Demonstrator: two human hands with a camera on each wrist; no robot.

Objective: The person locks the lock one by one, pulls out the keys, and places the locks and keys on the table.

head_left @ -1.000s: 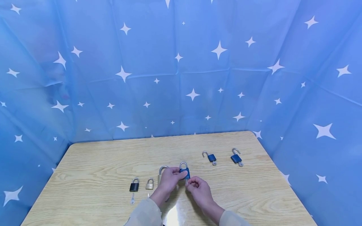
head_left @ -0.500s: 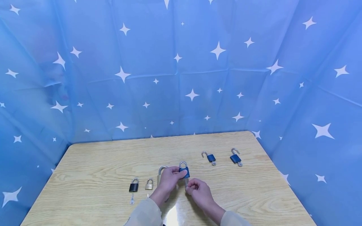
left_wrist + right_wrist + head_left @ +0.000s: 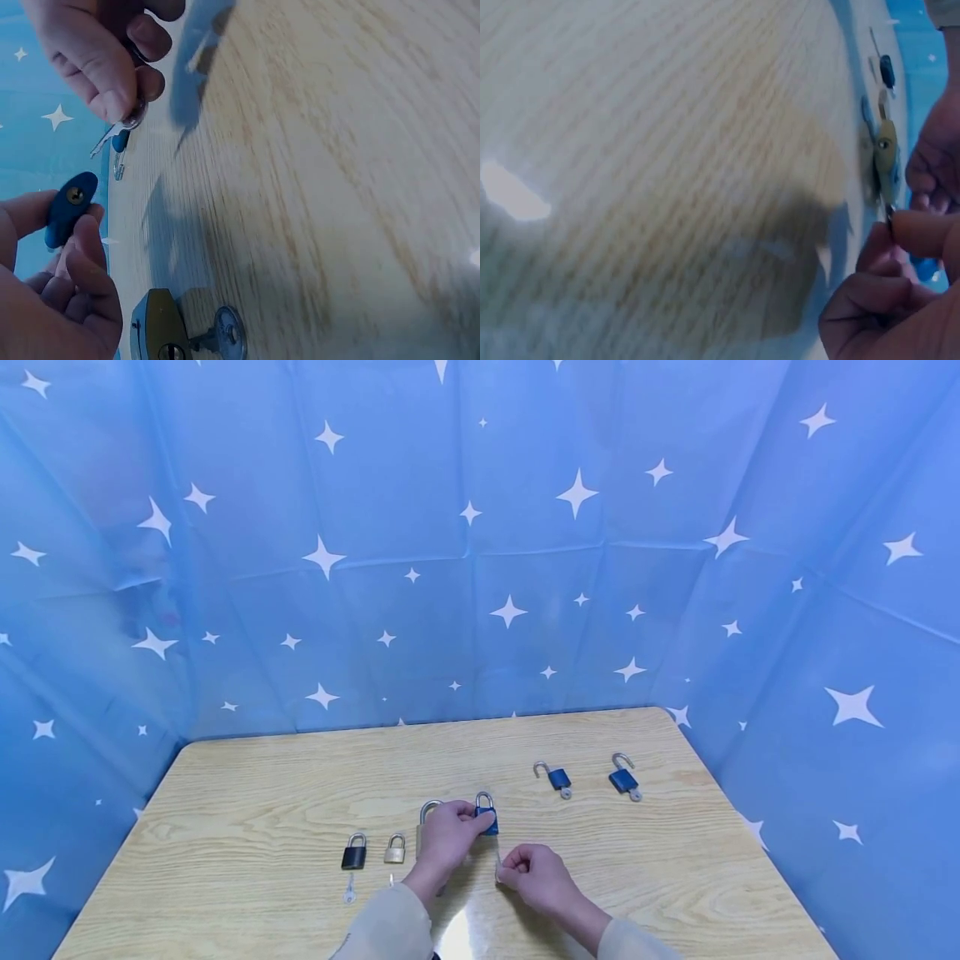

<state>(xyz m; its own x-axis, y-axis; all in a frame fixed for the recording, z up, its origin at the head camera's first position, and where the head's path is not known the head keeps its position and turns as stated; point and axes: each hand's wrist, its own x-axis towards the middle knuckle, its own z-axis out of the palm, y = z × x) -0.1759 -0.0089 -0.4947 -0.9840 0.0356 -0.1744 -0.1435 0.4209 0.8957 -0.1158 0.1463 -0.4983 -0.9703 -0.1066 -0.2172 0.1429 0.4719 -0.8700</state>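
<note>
Right hand (image 3: 542, 877) eases toward five o'clock, I see, its pinched key (image 3: 129, 124) pointing twelve o'clock, just apart from the blue padlock (image 3: 69, 214) the left hand (image 3: 447, 839) grips.

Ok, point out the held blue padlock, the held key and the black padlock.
Held blue padlock (image 3: 72, 208): left wrist view, on its keyhole face.
Held key (image 3: 111, 138): left wrist view, on its blade.
Black padlock (image 3: 354, 857): head view, on its body.
</note>
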